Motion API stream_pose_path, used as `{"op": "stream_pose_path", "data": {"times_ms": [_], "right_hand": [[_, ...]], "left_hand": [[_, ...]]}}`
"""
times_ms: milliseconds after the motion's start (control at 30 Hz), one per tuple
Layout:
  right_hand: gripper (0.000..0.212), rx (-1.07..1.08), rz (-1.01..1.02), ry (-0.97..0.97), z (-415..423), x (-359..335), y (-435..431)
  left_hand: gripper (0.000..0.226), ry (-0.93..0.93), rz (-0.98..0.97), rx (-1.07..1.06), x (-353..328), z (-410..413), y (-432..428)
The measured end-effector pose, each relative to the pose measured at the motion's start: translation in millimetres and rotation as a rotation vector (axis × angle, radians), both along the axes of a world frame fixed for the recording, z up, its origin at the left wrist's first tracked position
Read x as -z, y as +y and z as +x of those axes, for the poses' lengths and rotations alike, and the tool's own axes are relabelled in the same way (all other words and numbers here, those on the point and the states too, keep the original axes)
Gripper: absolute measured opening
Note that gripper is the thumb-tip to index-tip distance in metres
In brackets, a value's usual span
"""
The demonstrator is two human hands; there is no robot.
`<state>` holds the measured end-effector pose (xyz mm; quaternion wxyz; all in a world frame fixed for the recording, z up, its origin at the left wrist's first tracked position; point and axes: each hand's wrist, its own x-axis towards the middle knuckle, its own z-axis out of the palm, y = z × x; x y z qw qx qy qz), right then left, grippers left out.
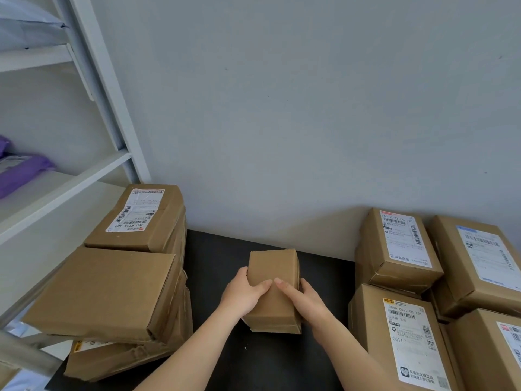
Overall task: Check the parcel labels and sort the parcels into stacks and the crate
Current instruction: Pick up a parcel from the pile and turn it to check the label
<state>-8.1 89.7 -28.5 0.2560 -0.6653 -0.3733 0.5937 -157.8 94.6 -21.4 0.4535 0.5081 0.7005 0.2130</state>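
A small brown parcel [273,280] sits at the centre of the frame, over the black table [222,354], with a plain cardboard face turned up. Both hands hold it: the left hand [243,295] wraps its left side and the right hand [306,299] its right side. Each thumb lies on the top face, and the two thumb tips almost meet in the middle. Whether the parcel's base rests on the table or hangs just above it cannot be told

At the left of the frame stands a stack of cardboard boxes. A labelled box [139,218] lies on top at the back, a plain box [104,289] lies in front of it, and more boxes are partly hidden beneath. At the right of the frame four labelled parcels are packed close together on other boxes: one at the rear [399,249], one nearer [408,337], and two more at the frame's right edge [479,263] [496,351]

A pale metal shelf rack [93,80] fills the upper left, with a purple bag [21,170] on one shelf. A grey wall [310,108] rises behind the table
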Motion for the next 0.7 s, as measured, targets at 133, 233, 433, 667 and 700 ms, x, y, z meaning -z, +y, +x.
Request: {"op": "stream_pose_path", "data": {"times_ms": [133,233,433,667,700], "right_hand": [[0.084,0.0,0.025,-0.042,1.9,-1.3,1.4],[0.075,0.004,0.021,-0.072,3.1,-1.6,1.6],[0.062,0.003,-0.007,-0.101,6.5,2.4,1.9],[0.061,-0.017,-0.03,-0.138,6.8,3.2,4.7],[0.06,-0.021,-0.03,-0.14,6.8,2.7,5.2]], "left_hand": [[0.066,-0.029,-0.018,0.019,1.2,-0.3,-0.6],[0.064,-0.072,-0.028,0.037,1.0,1.3,-2.0],[0.067,-0.091,-0.094,0.058,1.2,4.7,1.1],[0.064,-0.094,-0.175,0.026,0.3,9.1,9.2],[0.064,-0.103,-0.181,0.022,-0.3,9.2,9.9]]}}
